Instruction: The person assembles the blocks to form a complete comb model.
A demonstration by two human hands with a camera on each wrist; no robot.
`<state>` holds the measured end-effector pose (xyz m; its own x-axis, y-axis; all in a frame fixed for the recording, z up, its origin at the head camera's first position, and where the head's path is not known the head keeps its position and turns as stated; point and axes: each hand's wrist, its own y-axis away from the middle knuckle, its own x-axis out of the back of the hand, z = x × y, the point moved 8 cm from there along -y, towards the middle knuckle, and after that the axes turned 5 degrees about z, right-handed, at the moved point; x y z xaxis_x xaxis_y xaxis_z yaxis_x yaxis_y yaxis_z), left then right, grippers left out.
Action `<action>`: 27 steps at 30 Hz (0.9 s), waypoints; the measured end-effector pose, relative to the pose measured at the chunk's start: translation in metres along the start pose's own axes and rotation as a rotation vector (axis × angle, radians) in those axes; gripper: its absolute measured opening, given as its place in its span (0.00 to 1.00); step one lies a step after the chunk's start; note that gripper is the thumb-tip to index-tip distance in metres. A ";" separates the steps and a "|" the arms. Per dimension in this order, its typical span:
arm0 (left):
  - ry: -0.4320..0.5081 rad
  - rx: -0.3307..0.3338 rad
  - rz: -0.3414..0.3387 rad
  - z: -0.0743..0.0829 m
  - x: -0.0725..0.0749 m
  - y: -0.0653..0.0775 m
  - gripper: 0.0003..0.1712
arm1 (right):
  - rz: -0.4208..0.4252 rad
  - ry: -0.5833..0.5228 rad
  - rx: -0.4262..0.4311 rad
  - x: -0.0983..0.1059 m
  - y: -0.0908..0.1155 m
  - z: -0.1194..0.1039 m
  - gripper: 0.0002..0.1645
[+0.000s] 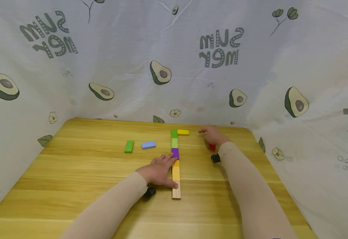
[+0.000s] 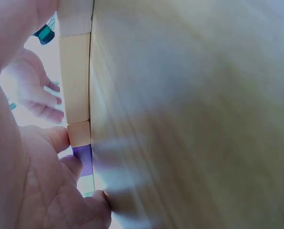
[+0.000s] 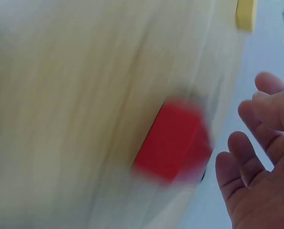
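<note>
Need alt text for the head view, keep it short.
A left hand touches a straight row of coloured blocks on a wooden table, while the right hand partly hides a red block. A yellow block juts right from the row's far end; a loose green block and a blue block lie left of the row.

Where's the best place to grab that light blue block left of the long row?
Likely pinch the light blue block mid-length across its long sides, from above: it lies flat, is narrower that way, and sits apart from the lone green block and the row.
</note>
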<state>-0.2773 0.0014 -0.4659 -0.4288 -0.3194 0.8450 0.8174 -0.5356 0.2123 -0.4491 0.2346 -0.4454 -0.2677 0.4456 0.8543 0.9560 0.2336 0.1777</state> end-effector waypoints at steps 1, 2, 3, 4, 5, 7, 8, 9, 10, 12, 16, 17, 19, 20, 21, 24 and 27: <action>0.001 -0.001 0.000 0.000 0.000 0.000 0.66 | -0.003 0.006 -0.010 0.002 0.003 0.005 0.29; 0.002 -0.002 0.001 -0.001 0.001 0.000 0.66 | -0.005 0.022 -0.013 0.003 0.006 0.010 0.29; 0.006 -0.002 0.001 -0.001 0.001 0.001 0.66 | 0.000 0.049 -0.002 0.005 0.008 0.013 0.29; 0.007 -0.003 0.001 -0.001 0.002 0.001 0.66 | -0.002 0.060 0.000 0.006 0.010 0.017 0.30; 0.010 -0.004 0.000 -0.002 0.002 0.001 0.66 | -0.004 0.070 -0.002 0.007 0.012 0.020 0.30; 0.018 -0.003 -0.001 -0.002 0.003 0.002 0.66 | -0.011 0.082 0.011 0.009 0.016 0.026 0.32; 0.019 -0.003 -0.002 -0.002 0.003 0.002 0.66 | -0.015 0.083 0.019 0.009 0.018 0.028 0.34; 0.021 -0.003 -0.002 -0.002 0.004 0.002 0.66 | -0.020 0.088 0.031 0.009 0.019 0.030 0.35; 0.021 -0.003 -0.001 -0.002 0.004 0.002 0.66 | -0.022 0.096 0.036 0.009 0.020 0.032 0.35; 0.021 -0.003 0.001 -0.002 0.004 0.002 0.66 | -0.024 0.117 0.055 0.009 0.022 0.036 0.35; 0.020 -0.006 0.004 -0.002 0.003 0.001 0.66 | -0.042 0.092 0.055 0.008 0.028 0.045 0.29; 0.020 -0.006 0.003 -0.002 0.003 0.002 0.66 | -0.045 0.070 0.047 0.008 0.030 0.048 0.28; 0.020 -0.006 0.001 -0.001 0.002 0.002 0.66 | -0.050 0.032 0.034 0.006 0.034 0.054 0.27; 0.020 -0.006 -0.001 -0.001 0.002 0.001 0.66 | -0.047 0.018 0.029 0.006 0.035 0.056 0.27; 0.021 -0.006 -0.002 0.000 0.001 0.001 0.66 | -0.043 0.006 0.022 0.006 0.037 0.058 0.27; 0.028 -0.006 -0.004 0.001 0.000 0.001 0.66 | -0.033 -0.017 0.016 0.004 0.040 0.064 0.26; 0.033 -0.010 -0.006 0.003 -0.001 0.000 0.66 | -0.019 -0.026 0.007 0.005 0.042 0.068 0.25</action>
<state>-0.2760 0.0037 -0.4650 -0.4465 -0.3418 0.8269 0.8110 -0.5451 0.2126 -0.4185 0.3048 -0.4671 -0.2889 0.4636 0.8376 0.9498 0.2484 0.1900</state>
